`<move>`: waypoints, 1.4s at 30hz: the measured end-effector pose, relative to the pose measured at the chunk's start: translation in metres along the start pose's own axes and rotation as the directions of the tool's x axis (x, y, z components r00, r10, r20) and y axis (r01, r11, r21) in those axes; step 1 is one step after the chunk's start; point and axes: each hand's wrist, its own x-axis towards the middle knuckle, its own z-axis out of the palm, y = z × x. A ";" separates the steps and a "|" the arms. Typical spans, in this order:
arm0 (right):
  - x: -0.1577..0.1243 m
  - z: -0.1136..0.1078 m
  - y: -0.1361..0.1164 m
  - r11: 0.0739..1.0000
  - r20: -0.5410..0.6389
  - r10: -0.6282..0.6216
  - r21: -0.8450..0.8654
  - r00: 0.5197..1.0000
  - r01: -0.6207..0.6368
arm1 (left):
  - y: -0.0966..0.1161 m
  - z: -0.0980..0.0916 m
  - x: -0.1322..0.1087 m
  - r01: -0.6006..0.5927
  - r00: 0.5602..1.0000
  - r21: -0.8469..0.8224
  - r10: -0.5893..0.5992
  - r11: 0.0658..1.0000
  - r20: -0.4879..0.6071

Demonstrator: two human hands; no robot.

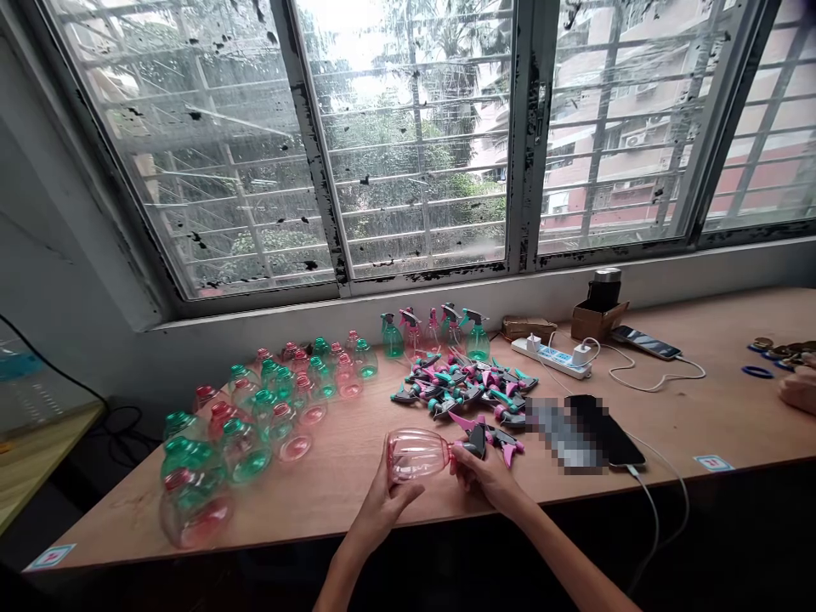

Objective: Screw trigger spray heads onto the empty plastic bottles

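My left hand (384, 500) is wrapped under a pink see-through bottle (417, 453) held on its side near the table's front edge. At the bottle's neck my right hand (485, 473) grips a grey and pink spray head (479, 439). A heap of loose spray heads (464, 388) in grey, pink and teal lies just behind my hands. Several open pink and green bottles (268, 406) stand and lie to the left. A few finished spray bottles (439, 332) stand upright at the back by the wall.
The wooden table (701, 416) runs under a barred window. A white power strip (553, 355), two phones on cables (605, 432), a cardboard box with a dark jar (597, 310) and blue rings (757, 371) lie to the right. Another person's hand (798, 391) rests at the far right edge.
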 end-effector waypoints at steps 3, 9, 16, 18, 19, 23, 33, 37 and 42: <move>0.001 -0.001 0.001 1.000 0.002 0.000 -0.004 1.000 0.000 | 0.001 -0.001 0.002 0.010 1.000 -0.002 -0.010 1.000 0.000; 0.002 -0.002 0.001 1.000 -0.016 -0.001 0.005 1.000 0.001 | -0.003 0.003 0.001 -0.008 0.998 0.022 0.010 1.000 -0.059; 0.002 -0.001 0.001 1.000 0.002 0.008 -0.020 1.000 -0.008 | -0.007 -0.003 0.003 0.000 0.999 0.020 0.001 1.000 -0.048; 0.003 -0.002 0.002 1.000 0.005 0.010 -0.030 1.000 -0.010 | -0.007 -0.005 0.006 0.000 0.998 0.016 0.000 1.000 -0.060; 0.004 -0.003 0.003 0.999 0.006 0.010 -0.034 1.000 -0.010 | -0.008 -0.006 0.007 0.000 0.998 0.010 0.001 1.000 -0.065; 0.005 -0.006 0.006 0.999 0.004 0.010 -0.039 1.000 -0.010 | -0.010 -0.006 0.010 -0.015 0.997 -0.016 0.014 1.000 -0.081; 0.004 -0.006 0.006 0.999 0.013 0.006 -0.042 1.000 -0.005 | -0.007 -0.006 0.007 -0.006 0.994 -0.057 0.000 0.998 -0.109; 0.001 -0.003 0.000 0.999 0.010 0.003 -0.040 1.000 -0.003 | -0.003 -0.005 0.007 0.000 0.989 -0.082 -0.012 0.997 -0.145; -0.001 -0.001 0.000 1.000 -0.015 -0.004 -0.024 1.000 0.004 | -0.005 -0.001 0.008 -0.021 0.977 -0.125 -0.006 0.992 -0.212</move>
